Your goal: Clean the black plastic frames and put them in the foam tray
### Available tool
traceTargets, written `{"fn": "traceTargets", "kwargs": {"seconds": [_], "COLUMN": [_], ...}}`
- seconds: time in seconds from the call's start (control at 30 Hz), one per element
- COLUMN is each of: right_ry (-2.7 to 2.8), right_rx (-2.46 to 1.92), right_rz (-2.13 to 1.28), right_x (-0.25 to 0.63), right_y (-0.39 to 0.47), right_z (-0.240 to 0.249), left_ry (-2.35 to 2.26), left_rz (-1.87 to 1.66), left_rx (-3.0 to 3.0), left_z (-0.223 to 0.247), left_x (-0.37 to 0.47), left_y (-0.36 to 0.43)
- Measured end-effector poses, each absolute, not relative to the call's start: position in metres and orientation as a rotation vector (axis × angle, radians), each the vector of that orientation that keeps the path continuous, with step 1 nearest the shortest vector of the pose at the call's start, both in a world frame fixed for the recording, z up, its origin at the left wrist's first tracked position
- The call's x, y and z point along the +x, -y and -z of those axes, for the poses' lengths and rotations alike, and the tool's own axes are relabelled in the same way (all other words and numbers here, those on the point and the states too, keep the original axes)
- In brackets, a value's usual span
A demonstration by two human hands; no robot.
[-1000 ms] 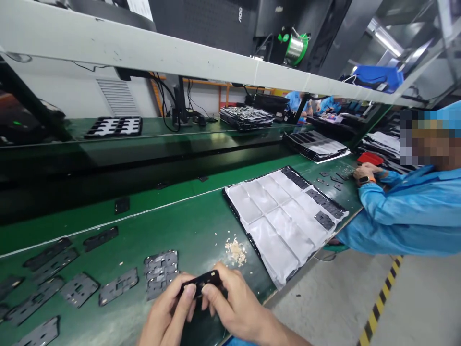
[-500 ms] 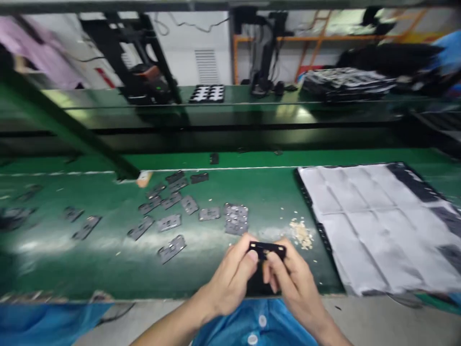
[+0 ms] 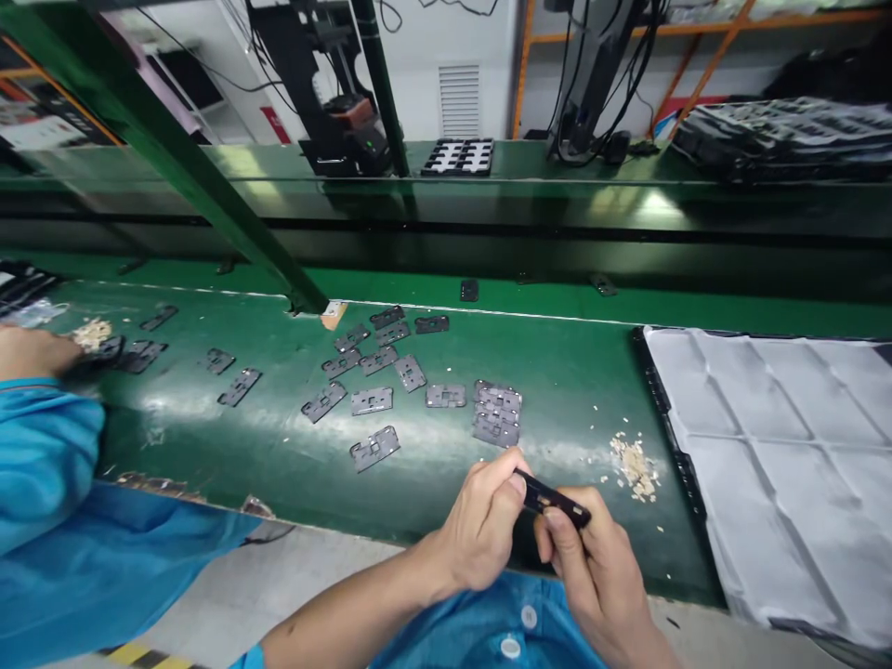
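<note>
A narrow black plastic part (image 3: pixel 550 499) is held between both hands above the front edge of the green table, tilted down to the right. My left hand (image 3: pixel 491 520) pinches its left end between thumb and fingers. My right hand (image 3: pixel 585 548) grips the right end, its thumb pressed on the part's face. Just beyond my left hand lies a neat group of dark flat parts (image 3: pixel 497 413). Many similar loose parts (image 3: pixel 372 400) are scattered to the left. A small pile of pale beige chips (image 3: pixel 636 467) lies right of the hands.
A large black-edged tray with a whitish lining (image 3: pixel 767 446) takes up the right side. At far left, a co-worker's hand (image 3: pixel 34 352) in a blue sleeve is near another chip pile (image 3: pixel 92 334). A slanted green post (image 3: pixel 209 200) meets the table behind the loose parts.
The view has swung left, bringing the co-worker's arm into sight. The black part, nearly level before, is now tilted with its right end lower; both hands still hold it.
</note>
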State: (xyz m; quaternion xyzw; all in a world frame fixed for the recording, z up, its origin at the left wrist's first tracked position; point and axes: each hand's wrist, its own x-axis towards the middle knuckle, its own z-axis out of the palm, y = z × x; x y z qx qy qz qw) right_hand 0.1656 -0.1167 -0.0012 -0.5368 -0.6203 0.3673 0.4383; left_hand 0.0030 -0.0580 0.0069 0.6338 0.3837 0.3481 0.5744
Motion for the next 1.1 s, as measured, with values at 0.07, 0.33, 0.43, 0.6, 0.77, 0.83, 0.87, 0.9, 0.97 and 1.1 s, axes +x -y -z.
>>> {"fn": "traceTargets", "kwargs": {"seconds": [0.07,0.33,0.43,0.6,0.77,0.83,0.87,0.9,0.97,1.1], "right_ry": [1.578,1.562,1.537,1.537,1.529,1.54,1.552,1.568,1.604,1.662], "right_rx": [-1.321,-1.324,-1.307,-1.3,-1.333,-1.336,-1.337,-1.337,-1.343,-1.38], "right_rz": [-0.895,-0.924,-0.931,-0.921,-0.914,-0.899,-0.888,-0.876,-0.853,-0.794], "right_x": [0.1663,0.1691,0.169,0.1701,0.1722,0.1726,0.1727,0.1727,0.1728,0.1726], "right_y": [0.1166,0.1175,0.1169,0.1163,0.1152,0.1151,0.1153,0.1157,0.1168,0.1179], "right_z": [0.0025,0.0028,0.0024,0.0005,0.0008,0.0011,0.0012,0.0012,0.0009,0.0005], "left_ry": [-0.904,-0.922,-0.923,-0.895,-0.812,-0.803,-0.812,-0.827,-0.864,-0.896], "left_rz": [-0.823,-0.826,-0.808,-0.79,-0.757,-0.767,-0.774,-0.777,-0.777,-0.764], "left_rx": [1.492,1.559,1.581,1.575,1.538,1.524,1.519,1.516,1.522,1.544], "left_z": [-0.006,-0.0074,-0.0075,-0.0057,-0.0074,-0.0077,-0.0075,-0.0072,-0.0063,-0.0055], "left_x": [0.0036,0.0052,0.0058,0.0039,0.0014,0.0019,0.0025,0.0032,0.0046,0.0065], "left_y": [0.058,0.0585,0.0577,0.0581,0.059,0.0589,0.0588,0.0587,0.0583,0.0567]}}
